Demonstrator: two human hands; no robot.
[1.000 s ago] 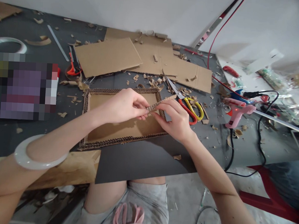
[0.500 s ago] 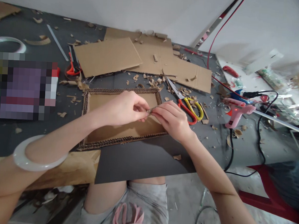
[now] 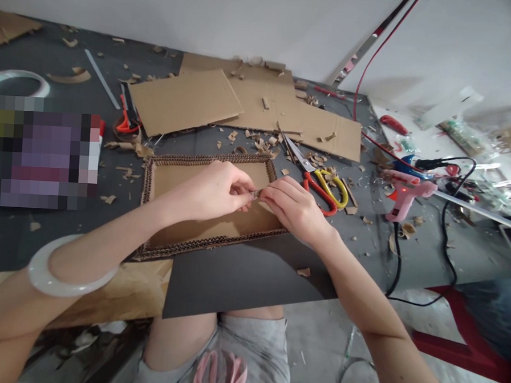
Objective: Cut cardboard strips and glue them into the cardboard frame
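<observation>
Between the fingertips of both hands is a small strip of cardboard (image 3: 256, 194), mostly covered by the fingers. My left hand (image 3: 223, 191) pinches its left end, and my right hand (image 3: 291, 203) pinches the right end. Both are held over a shallow cardboard tray (image 3: 184, 240), whose raised rim shows corrugated edges on all visible sides. My right hand hides part of the tray's right rim. Just beyond that hand lie scissors (image 3: 324, 190) with one red and one yellow handle, blades pointing away.
Flat cardboard sheets (image 3: 187, 101) lie at the back among scattered scraps. On the right rests a pink glue gun (image 3: 403, 190) with a black cord. To the left are a roll of tape (image 3: 44, 87), a red-handled cutter (image 3: 126, 122) and a glue stick (image 3: 102, 79).
Both hands keep their pinch on the cardboard strip, with only slight finger movement. The whole view has shifted a little, so the table appears slightly lower.
</observation>
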